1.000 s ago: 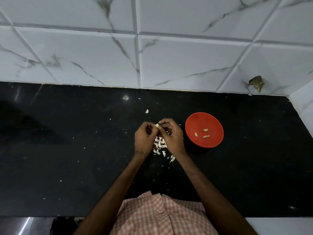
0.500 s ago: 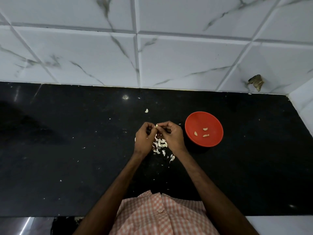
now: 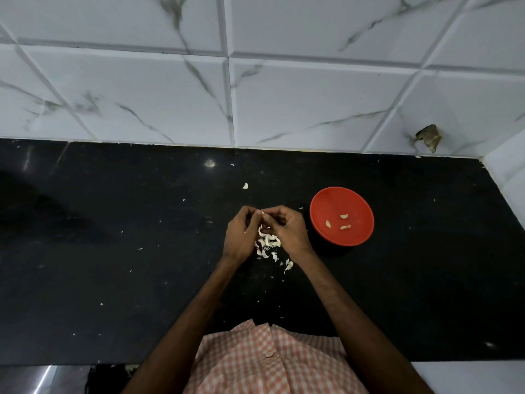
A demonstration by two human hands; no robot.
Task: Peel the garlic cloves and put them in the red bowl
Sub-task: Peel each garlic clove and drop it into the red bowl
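Black desk [image 3: 113, 251], peels [image 3: 268, 242] strewn; garlic clove [image 3: 263, 213] clamped by left hand [image 3: 241, 236], right hand [image 3: 288, 231] fingers [image 3: 275, 216]; slip into peels risked through slick skin.

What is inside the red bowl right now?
Three peeled garlic cloves lie apart from each other on the floor of the red bowl. Nothing covers its inside. Only the patch of black counter beneath the bowl is hidden.

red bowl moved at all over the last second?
No. The red bowl keeps the same offset from the lone peel scrap and the tile seam on the wall; the slight frame shift is the camera's.
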